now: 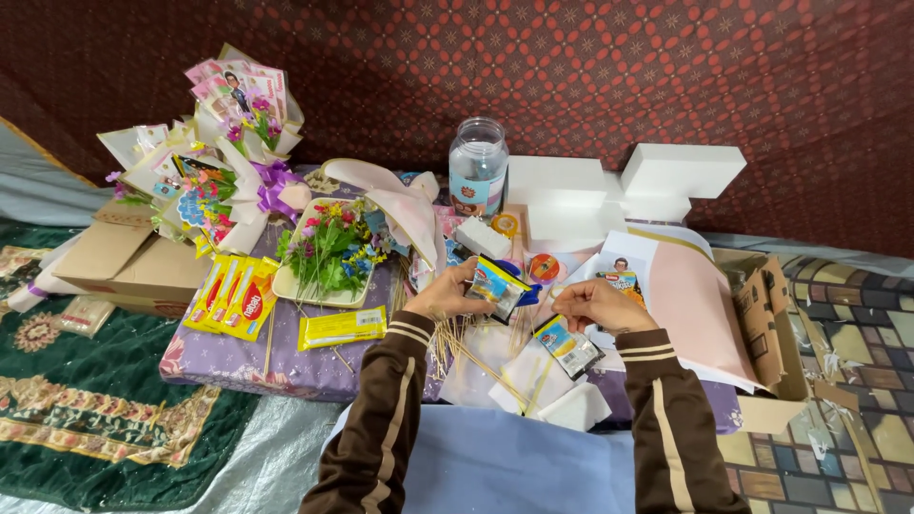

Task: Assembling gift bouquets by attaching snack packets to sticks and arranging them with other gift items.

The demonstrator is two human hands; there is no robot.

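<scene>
My left hand (446, 295) holds a small snack packet (497, 286) with blue, yellow and white print, above a scatter of thin wooden skewers (471, 354). My right hand (598, 305) pinches something small near its fingertips; what it is I cannot tell. Just below that hand lies a second small packet (568, 346) on white paper. Both sleeves are brown with cream stripes. The hands are a short gap apart over a low board covered in purple floral cloth (238, 362).
Yellow wafer packs (233, 297), a yellow bar (341, 327), a tray of artificial flowers (328, 249) and snack bouquets (224, 143) lie left. A clear plastic jar (478, 167), white foam blocks (624, 186), pink paper (690, 309) and cardboard boxes (766, 324) stand behind and right.
</scene>
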